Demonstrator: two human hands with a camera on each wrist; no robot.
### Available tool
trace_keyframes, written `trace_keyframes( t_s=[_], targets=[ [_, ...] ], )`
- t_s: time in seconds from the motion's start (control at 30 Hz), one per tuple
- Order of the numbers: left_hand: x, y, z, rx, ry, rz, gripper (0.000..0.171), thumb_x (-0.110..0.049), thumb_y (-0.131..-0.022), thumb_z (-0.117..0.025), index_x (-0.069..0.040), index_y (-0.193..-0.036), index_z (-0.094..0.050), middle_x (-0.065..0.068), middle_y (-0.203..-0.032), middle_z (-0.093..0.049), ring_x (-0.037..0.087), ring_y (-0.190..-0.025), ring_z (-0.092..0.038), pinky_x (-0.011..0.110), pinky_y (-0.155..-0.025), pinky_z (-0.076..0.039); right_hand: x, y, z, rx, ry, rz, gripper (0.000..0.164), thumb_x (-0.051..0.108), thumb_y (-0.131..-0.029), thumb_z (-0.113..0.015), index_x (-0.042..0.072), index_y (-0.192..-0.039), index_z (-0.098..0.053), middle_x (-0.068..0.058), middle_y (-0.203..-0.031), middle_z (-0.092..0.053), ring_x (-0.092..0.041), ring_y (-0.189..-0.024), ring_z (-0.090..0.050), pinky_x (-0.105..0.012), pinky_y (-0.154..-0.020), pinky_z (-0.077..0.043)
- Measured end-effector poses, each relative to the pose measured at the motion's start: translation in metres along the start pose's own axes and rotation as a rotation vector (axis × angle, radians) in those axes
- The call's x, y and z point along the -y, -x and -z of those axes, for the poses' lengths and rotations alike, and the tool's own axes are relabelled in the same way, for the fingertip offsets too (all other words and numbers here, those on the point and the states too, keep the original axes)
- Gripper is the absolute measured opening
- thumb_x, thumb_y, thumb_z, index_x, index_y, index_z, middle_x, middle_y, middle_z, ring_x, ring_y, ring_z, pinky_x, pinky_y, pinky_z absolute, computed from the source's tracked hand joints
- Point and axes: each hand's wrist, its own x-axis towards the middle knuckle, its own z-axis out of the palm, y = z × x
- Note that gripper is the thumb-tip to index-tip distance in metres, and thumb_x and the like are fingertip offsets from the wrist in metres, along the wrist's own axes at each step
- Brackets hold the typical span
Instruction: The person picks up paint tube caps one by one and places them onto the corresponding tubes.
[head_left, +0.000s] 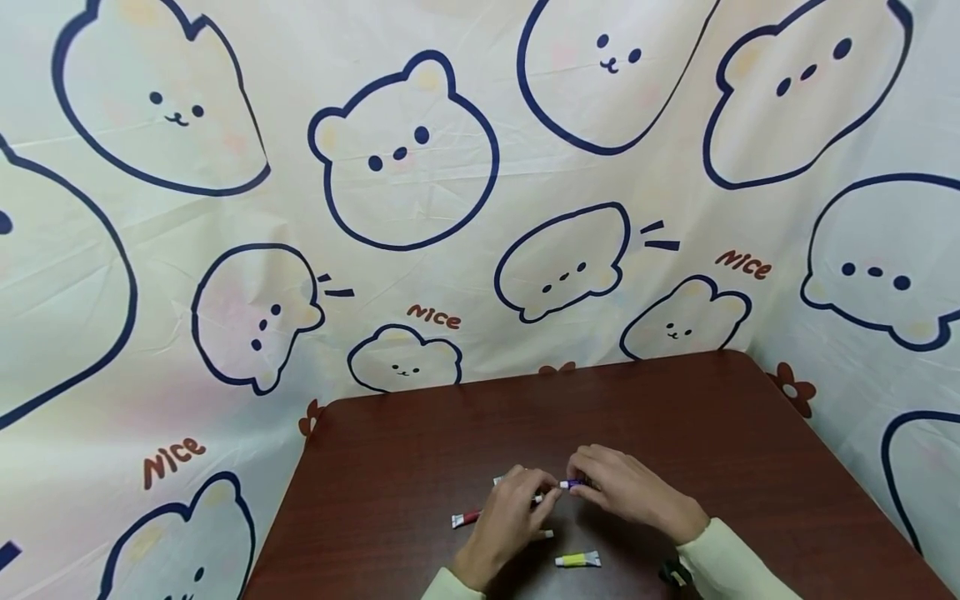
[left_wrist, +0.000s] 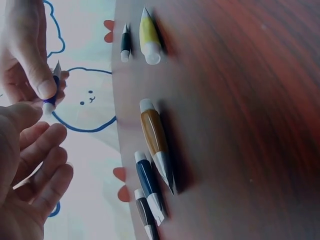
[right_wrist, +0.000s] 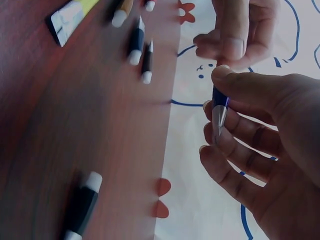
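Note:
A small purple paint tube with a white cap is pinched between the thumb and fingers of my right hand. In the right wrist view the tube points its silvery crimped end down toward the curled lower fingers. My left hand is at the cap end. Its thumb and index fingertips are close to the white cap, which shows in the left wrist view; whether they touch it I cannot tell. The other left fingers are loosely bent. A red tube lies partly hidden behind this hand.
On the brown table lie a yellow tube and, in the left wrist view, an orange-brown tube, a dark blue tube and a dark tube. A patterned cloth hangs behind the table.

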Motion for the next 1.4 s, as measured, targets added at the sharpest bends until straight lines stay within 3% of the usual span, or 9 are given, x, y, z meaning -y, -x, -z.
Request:
trace_keyframes(
  t_s=[0.27, 0.47, 0.7, 0.97, 1.23, 1.4],
  targets=[
    [0.000, 0.001, 0.002, 0.007, -0.044, 0.022, 0.006, -0.020, -0.100, -0.080, -0.020, -0.104, -0.076, -0.010, -0.096, -0.078, 0.006, -0.086, -0.066, 0.017, -0.075, -0.054, -0.014, -0.010, -0.002, -0.031, 0.084, -0.021, 0.014, 0.025, -0.102, -0.080, 0.023, -0.106, -0.067, 0.010, -0.099, -0.063, 0.002, -0.082, -0.051, -0.023, -0.068, -0.049],
    [0.000, 0.000, 0.002, 0.009, -0.057, 0.029, 0.005, -0.024, -0.103, -0.077, -0.020, -0.106, -0.076, -0.010, -0.095, -0.077, 0.005, -0.085, -0.065, 0.017, -0.075, -0.053, -0.027, -0.016, -0.009, -0.035, 0.080, -0.044, 0.015, 0.023, -0.100, -0.081, 0.024, -0.104, -0.067, 0.011, -0.099, -0.064, 0.001, -0.080, -0.052, -0.024, -0.066, -0.049],
    [0.003, -0.001, 0.008, 0.055, -0.034, 0.090, 0.006, -0.025, -0.104, -0.075, -0.019, -0.107, -0.076, -0.010, -0.097, -0.076, 0.009, -0.088, -0.067, 0.018, -0.077, -0.054, -0.042, -0.015, -0.018, -0.030, 0.072, -0.063, 0.017, 0.024, -0.099, -0.083, 0.024, -0.102, -0.067, 0.011, -0.096, -0.063, 0.002, -0.078, -0.052, -0.023, -0.065, -0.048],
    [0.015, -0.006, 0.016, 0.011, -0.083, 0.073, 0.007, -0.022, -0.102, -0.078, -0.021, -0.108, -0.075, -0.010, -0.099, -0.076, 0.008, -0.090, -0.067, 0.024, -0.080, -0.056, -0.052, -0.017, -0.027, -0.063, 0.138, -0.092, 0.017, 0.028, -0.097, -0.084, 0.024, -0.100, -0.068, 0.011, -0.095, -0.063, 0.001, -0.078, -0.051, -0.024, -0.064, -0.048],
    [0.025, -0.005, 0.025, 0.057, -0.070, 0.146, 0.009, -0.025, -0.105, -0.074, -0.019, -0.112, -0.076, -0.009, -0.102, -0.076, 0.008, -0.093, -0.066, 0.024, -0.079, -0.058, -0.059, -0.014, -0.033, -0.089, 0.242, -0.149, 0.020, 0.028, -0.094, -0.088, 0.024, -0.096, -0.069, 0.012, -0.091, -0.061, -0.002, -0.076, -0.050, -0.025, -0.063, -0.046],
    [0.033, -0.004, 0.025, 0.035, -0.095, 0.147, 0.009, -0.026, -0.107, -0.071, -0.019, -0.108, -0.076, -0.009, -0.099, -0.075, 0.007, -0.091, -0.066, 0.023, -0.078, -0.058, -0.063, -0.011, -0.034, -0.093, 0.253, -0.158, 0.020, 0.028, -0.093, -0.089, 0.025, -0.096, -0.069, 0.012, -0.090, -0.061, -0.002, -0.077, -0.050, -0.026, -0.064, -0.047]
  ],
)
